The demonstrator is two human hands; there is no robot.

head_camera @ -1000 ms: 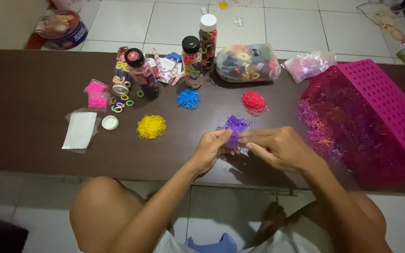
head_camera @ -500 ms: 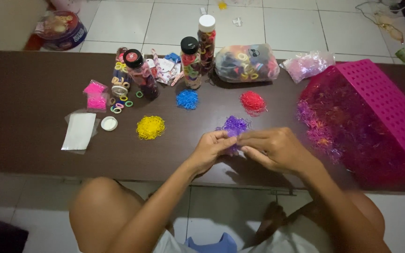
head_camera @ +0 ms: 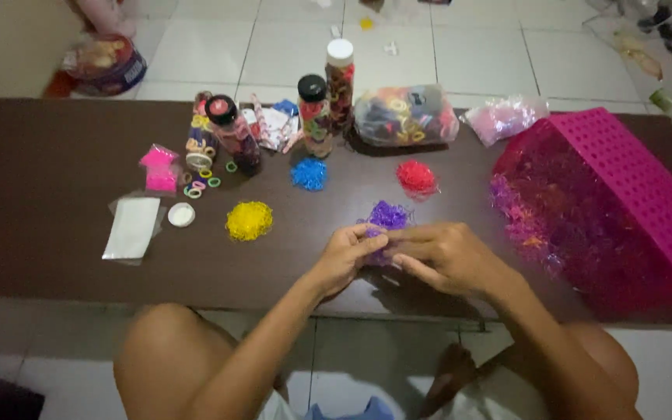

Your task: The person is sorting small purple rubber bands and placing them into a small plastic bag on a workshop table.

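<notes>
Heap of tiny purple elastic bands [head_camera: 388,215], table centre: light, soft, springy, likely scatters; left hand [head_camera: 345,257] and right hand [head_camera: 445,255] pinch its near edge.

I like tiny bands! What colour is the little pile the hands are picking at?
Purple pile, seen in the head view, right at both hands' fingertips.

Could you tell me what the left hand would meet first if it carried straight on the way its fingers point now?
Most likely the purple pile of small bands, which the left hand already touches at its fingertips, and just beside them the fingers of the right hand.
</notes>
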